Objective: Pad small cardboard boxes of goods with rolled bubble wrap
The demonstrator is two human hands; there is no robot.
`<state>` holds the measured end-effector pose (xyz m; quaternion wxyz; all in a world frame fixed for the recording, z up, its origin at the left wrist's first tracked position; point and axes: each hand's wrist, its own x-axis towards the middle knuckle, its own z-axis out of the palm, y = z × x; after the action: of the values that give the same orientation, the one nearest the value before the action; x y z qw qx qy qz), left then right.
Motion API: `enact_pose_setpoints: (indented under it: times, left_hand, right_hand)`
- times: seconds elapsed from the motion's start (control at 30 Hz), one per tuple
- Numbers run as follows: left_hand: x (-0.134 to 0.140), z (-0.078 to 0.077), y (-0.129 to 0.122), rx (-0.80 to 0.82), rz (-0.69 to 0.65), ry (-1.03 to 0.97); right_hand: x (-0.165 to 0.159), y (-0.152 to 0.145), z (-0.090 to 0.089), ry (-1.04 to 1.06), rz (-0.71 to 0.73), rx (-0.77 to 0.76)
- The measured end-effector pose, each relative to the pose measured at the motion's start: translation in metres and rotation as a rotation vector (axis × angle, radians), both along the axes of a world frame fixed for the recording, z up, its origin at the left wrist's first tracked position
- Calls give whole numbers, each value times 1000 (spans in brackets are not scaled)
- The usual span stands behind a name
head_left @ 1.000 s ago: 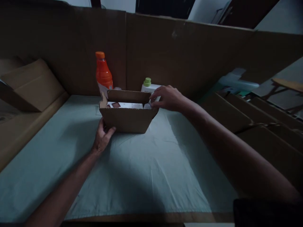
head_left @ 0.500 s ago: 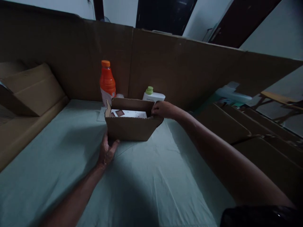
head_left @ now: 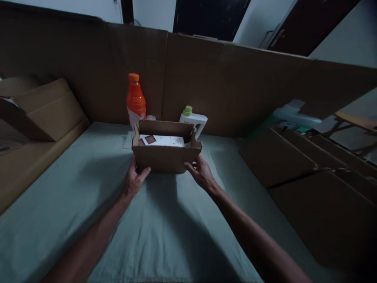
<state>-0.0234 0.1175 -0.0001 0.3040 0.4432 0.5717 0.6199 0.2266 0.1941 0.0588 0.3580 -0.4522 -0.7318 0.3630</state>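
An open-topped cardboard box (head_left: 165, 159) is held between my two hands at the middle of the cloth. My left hand (head_left: 134, 179) grips its lower left corner, thumb along the front face and fingers hidden behind the side. On the opposite lower corner, my right hand (head_left: 202, 173) does the same, its thumb on the front. Inside the box lies a white carton (head_left: 167, 140) with brown squares printed on it. Just behind stand an orange bottle (head_left: 136, 98) and a white jug with a green cap (head_left: 194, 118).
A pale green cloth (head_left: 103, 204) covers the surface. Tall cardboard panels (head_left: 235, 82) wall off the back. Cardboard boxes (head_left: 50, 110) stand at the left, others (head_left: 277, 157) at the right, with a translucent plastic item (head_left: 297, 114) on top. Clear plastic (head_left: 127, 140) lies left of the held box.
My right hand has come down from the box's upper right rim to its lower right corner. My left hand stays at the lower left corner.
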Motion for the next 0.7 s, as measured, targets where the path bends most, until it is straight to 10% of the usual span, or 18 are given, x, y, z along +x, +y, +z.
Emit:
enact_pose_setpoints:
  times: [0.17, 0.37, 0.7]
  left_hand:
    - [21, 2, -65, 24, -62, 26]
    - [18, 7, -125, -78, 166, 76]
    - [-87, 31, -166, -92, 491, 167]
  right_hand:
    - [10, -52, 7, -32, -149, 131]
    - [-8, -79, 11, -33, -44, 89]
    - [-156, -62, 30, 4, 298, 47]
